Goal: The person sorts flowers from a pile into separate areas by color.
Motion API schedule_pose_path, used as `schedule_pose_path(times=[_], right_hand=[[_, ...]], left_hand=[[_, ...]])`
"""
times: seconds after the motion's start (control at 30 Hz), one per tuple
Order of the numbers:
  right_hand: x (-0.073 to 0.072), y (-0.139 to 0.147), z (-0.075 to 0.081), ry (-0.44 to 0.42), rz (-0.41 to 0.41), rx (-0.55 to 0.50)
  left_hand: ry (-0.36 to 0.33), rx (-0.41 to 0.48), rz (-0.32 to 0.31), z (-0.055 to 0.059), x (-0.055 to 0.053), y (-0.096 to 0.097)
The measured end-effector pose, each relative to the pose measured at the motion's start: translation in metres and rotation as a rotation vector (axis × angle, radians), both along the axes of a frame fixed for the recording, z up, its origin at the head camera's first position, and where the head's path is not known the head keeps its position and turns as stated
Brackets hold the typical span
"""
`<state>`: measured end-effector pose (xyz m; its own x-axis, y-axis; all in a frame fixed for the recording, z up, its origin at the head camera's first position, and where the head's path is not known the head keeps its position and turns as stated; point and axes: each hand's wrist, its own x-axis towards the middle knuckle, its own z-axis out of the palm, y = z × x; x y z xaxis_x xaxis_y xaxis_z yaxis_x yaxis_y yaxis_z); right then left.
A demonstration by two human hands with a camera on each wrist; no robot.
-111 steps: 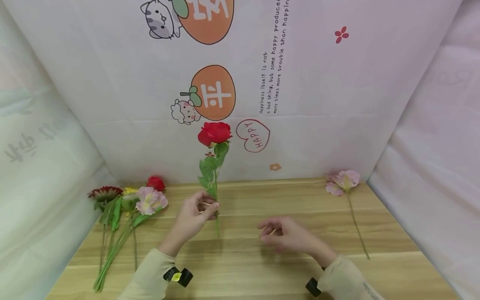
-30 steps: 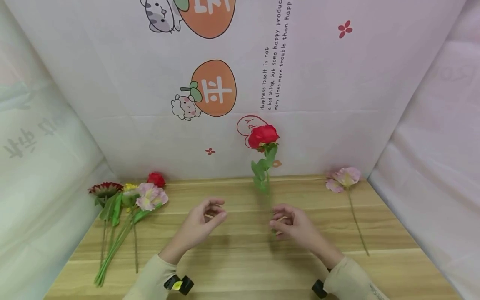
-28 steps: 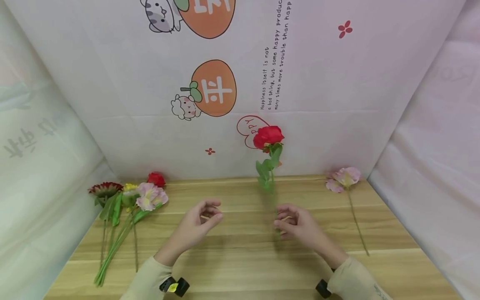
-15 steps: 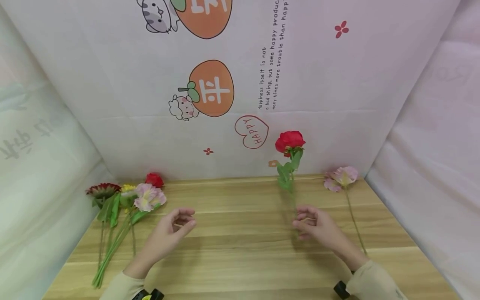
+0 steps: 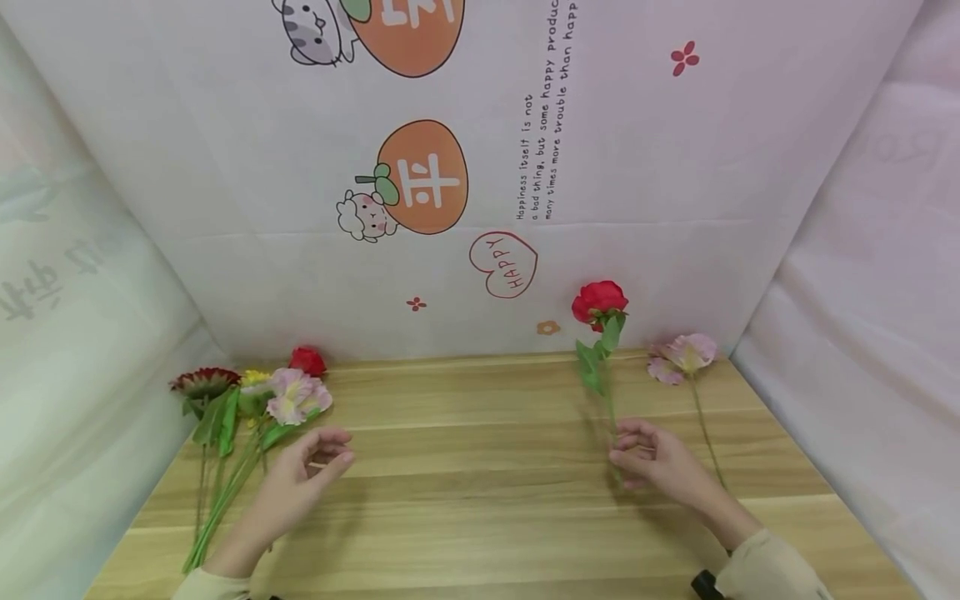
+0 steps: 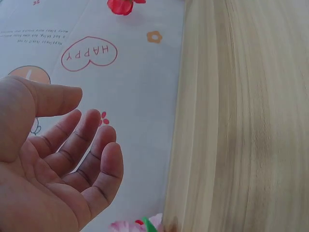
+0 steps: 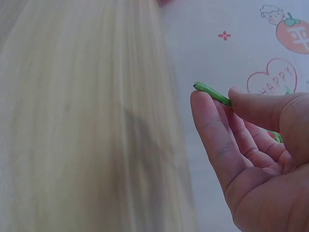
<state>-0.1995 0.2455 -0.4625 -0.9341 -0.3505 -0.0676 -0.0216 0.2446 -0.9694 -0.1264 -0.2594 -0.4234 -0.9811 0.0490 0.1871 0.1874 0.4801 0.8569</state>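
A red artificial rose (image 5: 599,302) with green leaves stands nearly upright above the right part of the table. My right hand (image 5: 658,463) pinches its stem low down between thumb and fingers. The right wrist view shows the cut end of the green stem (image 7: 212,93) poking out past the thumb. My left hand (image 5: 296,479) holds nothing; its fingers are loosely bent over the left side of the table, close to the pile of flowers. In the left wrist view the palm and relaxed fingers (image 6: 99,166) face the white backdrop.
Several flowers lie at the left: a dark red one (image 5: 205,382), a pink one (image 5: 297,395), a red rose (image 5: 307,361) and a yellow one. A single pink flower (image 5: 690,354) lies at the right on the wooden table (image 5: 450,533). White printed cloth (image 5: 630,167) encloses the back and sides.
The red rose passed from my left hand to my right hand. My right hand then carried it rightward and slightly lower, while my left hand drew back to the left, towards the flower pile.
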Motion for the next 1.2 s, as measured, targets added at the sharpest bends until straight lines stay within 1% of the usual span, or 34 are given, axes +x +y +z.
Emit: schedule_pose_path(times=[0.13, 0.23, 0.37, 0.5, 0.67, 0.87, 1.1, 1.2], right_hand=[[-0.001, 0.005, -0.003, -0.025, -0.016, 0.003], [-0.002, 0.008, -0.005, -0.041, -0.014, 0.004], [-0.005, 0.012, -0.01, -0.05, -0.005, 0.007], [-0.006, 0.015, -0.014, -0.047, -0.001, 0.016], [-0.007, 0.016, -0.02, -0.065, -0.002, 0.02], [-0.007, 0.016, -0.022, -0.067, 0.012, 0.029], [-0.008, 0.017, -0.02, -0.071, -0.004, 0.042], [-0.007, 0.019, -0.019, -0.072, -0.009, 0.05]], left_hand=[[0.039, -0.016, -0.004, -0.003, 0.0, -0.008], [0.051, -0.042, -0.002, -0.004, 0.002, -0.014], [0.029, -0.088, 0.03, -0.006, 0.006, -0.026], [0.021, -0.118, 0.065, -0.009, 0.011, -0.039], [0.015, -0.138, 0.096, -0.011, 0.015, -0.051], [-0.051, -0.164, 0.096, -0.014, 0.017, -0.063], [-0.149, -0.205, 0.109, -0.017, 0.018, -0.085], [-0.162, -0.206, 0.113, -0.018, 0.017, -0.095]])
